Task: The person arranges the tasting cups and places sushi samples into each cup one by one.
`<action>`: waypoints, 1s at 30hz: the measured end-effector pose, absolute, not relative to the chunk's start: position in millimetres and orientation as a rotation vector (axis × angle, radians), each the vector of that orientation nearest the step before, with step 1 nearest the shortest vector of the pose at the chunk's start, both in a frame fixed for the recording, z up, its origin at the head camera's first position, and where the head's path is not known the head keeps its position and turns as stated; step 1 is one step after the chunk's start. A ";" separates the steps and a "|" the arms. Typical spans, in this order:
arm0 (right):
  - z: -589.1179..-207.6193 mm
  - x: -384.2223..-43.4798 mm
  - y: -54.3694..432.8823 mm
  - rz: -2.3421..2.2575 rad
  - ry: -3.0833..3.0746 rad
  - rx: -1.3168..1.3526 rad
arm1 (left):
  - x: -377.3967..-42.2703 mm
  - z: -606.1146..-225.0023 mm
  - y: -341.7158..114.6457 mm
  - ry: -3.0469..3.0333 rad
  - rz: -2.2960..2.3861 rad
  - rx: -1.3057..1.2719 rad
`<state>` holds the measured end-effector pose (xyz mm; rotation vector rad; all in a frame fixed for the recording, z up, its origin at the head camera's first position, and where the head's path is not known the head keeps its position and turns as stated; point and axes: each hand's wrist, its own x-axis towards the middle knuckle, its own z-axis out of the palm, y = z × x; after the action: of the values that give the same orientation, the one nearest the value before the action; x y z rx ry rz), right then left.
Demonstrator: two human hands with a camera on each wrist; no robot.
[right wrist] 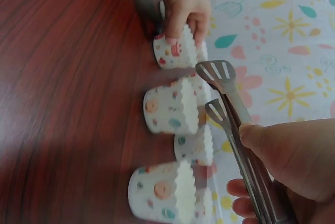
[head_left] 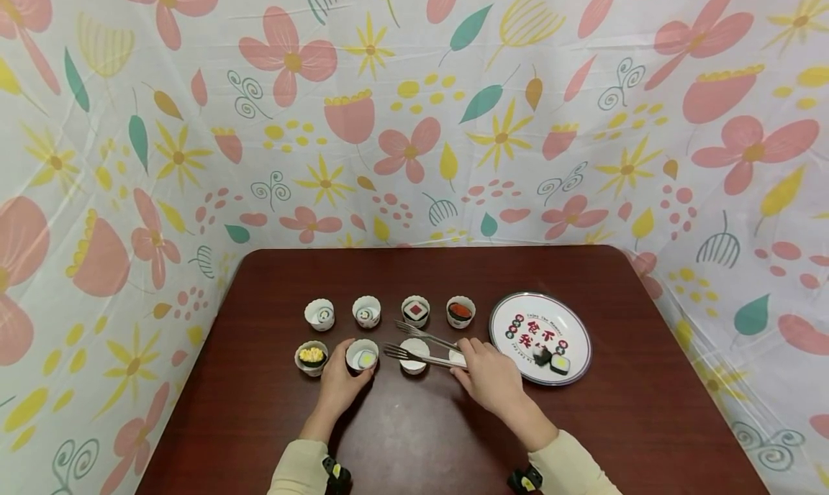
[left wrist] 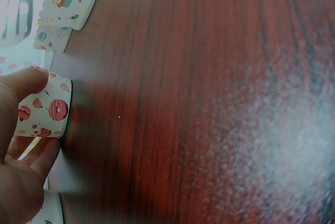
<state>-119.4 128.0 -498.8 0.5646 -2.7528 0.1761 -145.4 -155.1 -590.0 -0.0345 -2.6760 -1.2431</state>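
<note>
My left hand (head_left: pixel 338 385) grips a small scalloped paper cup (left wrist: pixel 55 101), thumb on one side and fingers on the other. Inside that cup lies a sushi roll piece (head_left: pixel 367 360) with a yellow-green centre. My right hand (head_left: pixel 491 376) holds metal tongs (right wrist: pixel 217 70) with slotted tips, which point left and stand apart with nothing between them. In the head view the tongs pass over a white-lined cup (head_left: pixel 413 368) in the front row. Another front cup (head_left: pixel 456 357) is partly hidden behind the right hand.
A cup (head_left: pixel 311 371) with corn-topped sushi (head_left: pixel 312 356) stands left of my left hand. Several sushi cups form the back row, among them one with red-topped sushi (head_left: pixel 460 311). At right, a round white plate (head_left: pixel 563 322) bears a roll piece (head_left: pixel 560 364) and a dark sushi piece (head_left: pixel 542 355).
</note>
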 end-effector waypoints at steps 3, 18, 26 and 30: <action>-500.2 -115.9 139.1 0.193 -2.758 0.547 | -145.3 -589.8 -155.1 -2.684 -1.237 -0.036; -495.4 -106.8 187.8 0.221 -2.750 0.378 | -145.6 -590.8 -154.6 -2.672 -1.229 -0.027; -490.4 -102.6 211.1 0.250 -2.768 0.262 | -146.0 -593.3 -155.1 -2.678 -1.237 -0.011; -487.2 -98.5 223.7 0.247 -2.785 0.201 | -145.9 -594.1 -155.3 -2.693 -1.240 -0.003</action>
<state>-98.5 223.7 -487.2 0.2009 -2.7853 0.2466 -145.9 -155.3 -594.1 -0.0028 -2.6928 -1.2400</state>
